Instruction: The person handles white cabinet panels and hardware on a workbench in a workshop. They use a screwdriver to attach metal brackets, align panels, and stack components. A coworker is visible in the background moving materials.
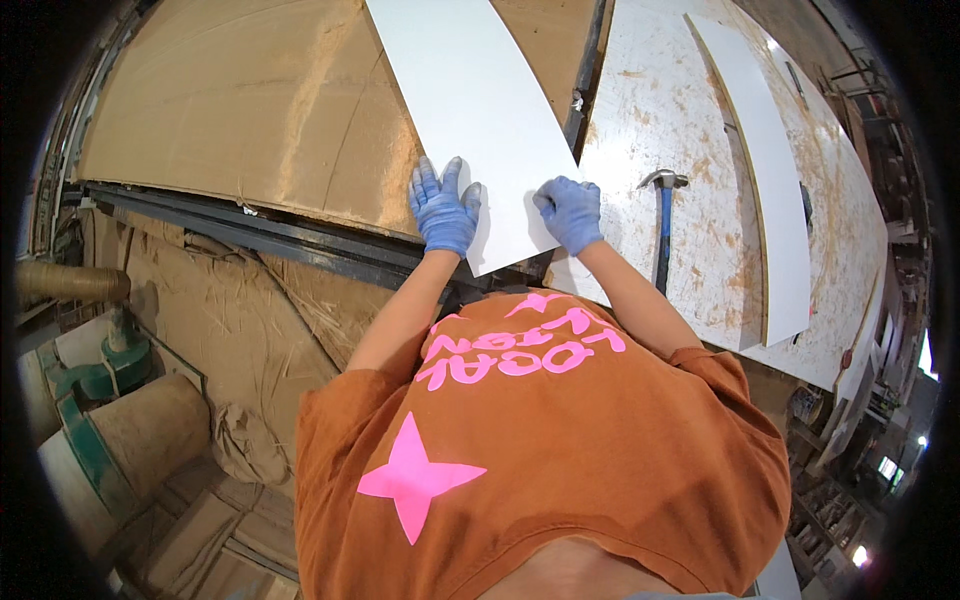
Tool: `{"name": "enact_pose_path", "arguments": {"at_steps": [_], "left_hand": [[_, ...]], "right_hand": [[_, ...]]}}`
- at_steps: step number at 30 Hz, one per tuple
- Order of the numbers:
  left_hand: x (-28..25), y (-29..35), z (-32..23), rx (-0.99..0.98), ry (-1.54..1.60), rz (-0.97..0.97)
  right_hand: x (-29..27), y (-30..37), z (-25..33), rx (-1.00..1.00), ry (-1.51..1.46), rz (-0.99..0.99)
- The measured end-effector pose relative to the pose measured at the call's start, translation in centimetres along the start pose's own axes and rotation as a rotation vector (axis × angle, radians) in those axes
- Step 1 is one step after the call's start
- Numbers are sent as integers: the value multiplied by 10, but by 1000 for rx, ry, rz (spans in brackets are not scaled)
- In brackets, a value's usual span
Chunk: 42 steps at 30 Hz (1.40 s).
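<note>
A long white board [480, 100] lies lengthwise in front of me, its near corner reaching close to my body. My left hand [445, 210], in a blue glove, rests on the board's left edge with the fingers spread and stretched forward. At the right edge, my right hand [572, 212], also gloved in blue, is closed with its fingers curled in over the board. Whatever those curled fingers hold, if anything, is hidden. Just right of that hand, a claw hammer [665, 230] with a blue handle lies on the dusty white panel [700, 290].
Another white board [770, 180] lies on the panel at the right. Beneath the first board spreads a brown, sawdust-strewn surface [250, 100] with a dark metal rail [270, 230] along its near edge. Machinery with a green bracket [90, 440] stands on the lower left.
</note>
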<state>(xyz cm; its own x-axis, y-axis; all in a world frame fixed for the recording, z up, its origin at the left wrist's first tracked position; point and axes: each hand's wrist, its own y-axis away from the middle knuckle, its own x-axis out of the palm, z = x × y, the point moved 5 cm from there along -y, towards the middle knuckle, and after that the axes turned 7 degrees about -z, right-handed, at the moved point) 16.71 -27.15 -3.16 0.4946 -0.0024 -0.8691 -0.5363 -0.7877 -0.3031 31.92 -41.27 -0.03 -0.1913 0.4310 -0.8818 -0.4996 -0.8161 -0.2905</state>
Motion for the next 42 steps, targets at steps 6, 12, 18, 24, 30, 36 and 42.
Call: {"name": "enact_pose_path", "arguments": {"at_steps": [6,12,18,24,30,36,42], "left_hand": [[0,-2,-3,-3,25,-29],[-6,1,-3,17,0,-34],[-5,-1,-6,32,17,-42],[0,4,1,67,61,-47],[-1,1,-7,49,20,-23],[-2,3,0,55,5,-15],[-3,3,-4,57,-54,14]], "right_hand": [[1,10,-7,-191,-66,-80],[4,1,0,99,10,49],[-5,12,-1,-186,-57,-84],[17,-6,-2,131,38,47],[6,15,-8,-41,-91,-9],[3,-4,-7,-24,-63,110],[9,14,-8,-2,-29,-10]]}}
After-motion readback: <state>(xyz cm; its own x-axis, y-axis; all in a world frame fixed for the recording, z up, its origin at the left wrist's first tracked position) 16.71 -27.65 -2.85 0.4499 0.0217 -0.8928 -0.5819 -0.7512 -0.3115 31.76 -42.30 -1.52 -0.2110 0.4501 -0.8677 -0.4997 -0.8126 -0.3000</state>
